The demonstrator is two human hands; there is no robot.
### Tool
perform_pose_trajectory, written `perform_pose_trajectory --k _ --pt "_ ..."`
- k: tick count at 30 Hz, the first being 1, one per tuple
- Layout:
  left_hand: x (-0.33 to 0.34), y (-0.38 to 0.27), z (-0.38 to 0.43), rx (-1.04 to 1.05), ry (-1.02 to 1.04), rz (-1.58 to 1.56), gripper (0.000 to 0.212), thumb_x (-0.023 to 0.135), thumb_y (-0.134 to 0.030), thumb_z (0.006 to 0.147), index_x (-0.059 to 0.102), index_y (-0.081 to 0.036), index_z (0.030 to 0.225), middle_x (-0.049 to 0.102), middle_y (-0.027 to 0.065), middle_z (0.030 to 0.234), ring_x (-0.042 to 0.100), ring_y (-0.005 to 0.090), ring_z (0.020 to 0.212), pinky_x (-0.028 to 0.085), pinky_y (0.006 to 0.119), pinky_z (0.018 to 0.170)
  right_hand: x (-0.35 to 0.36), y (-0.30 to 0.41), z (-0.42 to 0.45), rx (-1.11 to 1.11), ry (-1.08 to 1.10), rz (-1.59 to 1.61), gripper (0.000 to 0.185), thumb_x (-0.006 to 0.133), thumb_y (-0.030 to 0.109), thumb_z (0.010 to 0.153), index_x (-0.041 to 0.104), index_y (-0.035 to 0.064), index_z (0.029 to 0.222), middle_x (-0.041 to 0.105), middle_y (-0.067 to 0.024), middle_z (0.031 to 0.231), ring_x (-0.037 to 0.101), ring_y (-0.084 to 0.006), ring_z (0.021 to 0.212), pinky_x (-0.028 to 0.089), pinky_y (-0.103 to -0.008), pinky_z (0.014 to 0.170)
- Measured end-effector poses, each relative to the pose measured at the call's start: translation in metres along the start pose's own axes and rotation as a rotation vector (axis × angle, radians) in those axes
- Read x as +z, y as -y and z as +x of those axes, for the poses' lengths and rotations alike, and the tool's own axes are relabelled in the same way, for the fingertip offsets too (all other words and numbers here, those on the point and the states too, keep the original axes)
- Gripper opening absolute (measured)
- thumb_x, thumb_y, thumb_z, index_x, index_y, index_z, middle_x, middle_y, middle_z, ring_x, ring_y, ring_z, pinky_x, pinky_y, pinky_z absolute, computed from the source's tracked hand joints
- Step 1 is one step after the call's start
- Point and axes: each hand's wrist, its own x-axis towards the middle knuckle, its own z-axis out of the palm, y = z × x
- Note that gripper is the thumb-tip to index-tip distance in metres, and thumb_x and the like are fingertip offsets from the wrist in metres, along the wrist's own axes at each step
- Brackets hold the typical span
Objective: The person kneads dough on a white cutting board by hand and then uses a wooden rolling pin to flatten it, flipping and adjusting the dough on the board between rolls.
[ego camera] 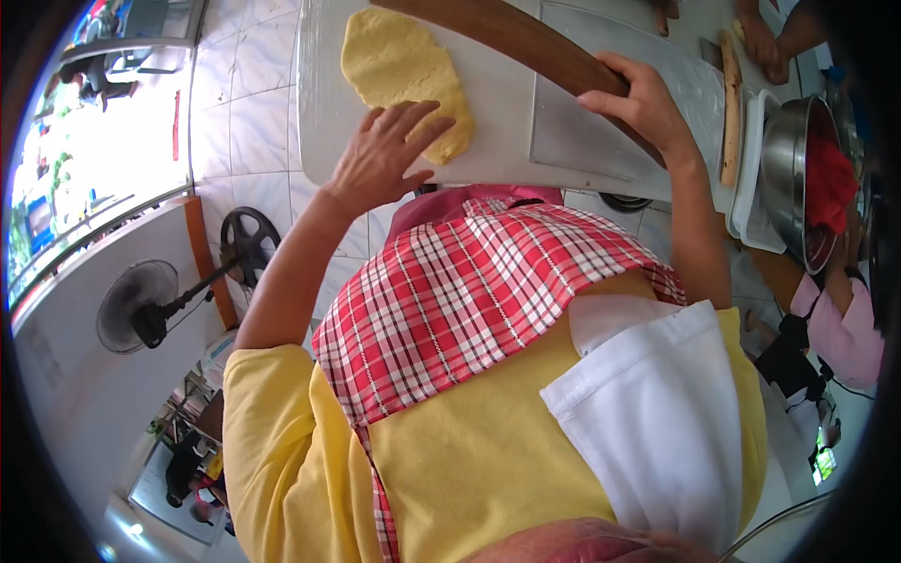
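Note:
A flattened slab of yellow dough [405, 70] lies on the left part of the pale tabletop [503, 134]. My left hand [387, 151] is over the dough's near edge with its fingers apart; whether the fingertips touch it I cannot tell. Nothing is held in that hand. My right hand [644, 98] grips a long, dark brown wooden bar [521, 42] near its lower right end. The bar runs up to the left, past the dough's far side, and leaves the view at the top. Beneath it lies a thin clear sheet [598, 134].
Right of the sheet lies a pale wooden rolling pin [731, 105], near a white plastic tray [753, 169] and a steel bowl [788, 183] with red cloth. Another person's hands [767, 53] work at the upper right. A fan [144, 310] stands at left.

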Motion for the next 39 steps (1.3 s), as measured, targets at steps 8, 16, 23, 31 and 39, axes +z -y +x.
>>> perform_pose_trajectory --k 8,16,23,31,39 --pt "0.047 0.035 -0.007 0.211 -0.106 0.188 0.077 0.074 -0.026 0.072 0.038 -0.019 0.14 0.035 0.0103 0.146 0.037 0.0332 0.132 0.034 0.045 0.107 0.002 -0.013 -0.032 0.211 -0.066 0.282 0.045 0.075 0.031 0.071 0.065 -0.0017 0.101 0.063 -0.0078 0.081 0.057 -0.016 0.075 0.044 -0.0272 0.072" --pt "0.048 0.043 0.018 -0.013 -0.133 0.303 0.067 0.065 -0.008 0.074 0.044 -0.023 0.136 0.047 0.0108 0.137 0.048 0.0344 0.122 0.047 0.043 0.093 0.009 -0.015 -0.039 0.248 -0.174 0.443 0.044 0.073 0.031 0.073 0.064 -0.0024 0.1 0.062 -0.005 0.081 0.055 -0.0125 0.075 0.043 -0.0255 0.069" --pt "-0.035 0.07 0.037 -0.408 -0.436 -0.743 0.034 0.071 -0.015 0.083 0.062 -0.002 0.113 0.069 0.0071 0.098 0.061 0.0112 0.09 0.05 0.028 0.08 0.005 -0.023 -0.041 0.278 -0.194 0.537 0.042 0.071 0.029 0.074 0.062 0.001 0.104 0.062 -0.0051 0.078 0.058 -0.0122 0.07 0.048 -0.0258 0.068" --pt "-0.113 0.059 0.051 -0.51 -0.467 -1.252 0.038 0.069 -0.014 0.083 0.058 0.004 0.114 0.065 0.0098 0.103 0.064 0.019 0.095 0.052 0.031 0.083 -0.007 -0.026 -0.055 0.359 -0.239 0.511 0.044 0.07 0.029 0.076 0.062 0.0007 0.108 0.062 -0.0052 0.079 0.058 -0.0119 0.069 0.048 -0.0257 0.067" --pt "-0.009 0.127 0.103 -0.769 -0.305 -0.892 0.05 0.069 -0.017 0.082 0.052 -0.002 0.126 0.064 0.0095 0.11 0.062 0.0205 0.098 0.051 0.032 0.082 0.0 -0.013 -0.047 0.309 -0.204 0.407 0.038 0.073 0.026 0.076 0.063 -0.0027 0.099 0.062 -0.0039 0.079 0.057 -0.0128 0.071 0.045 -0.0256 0.066"
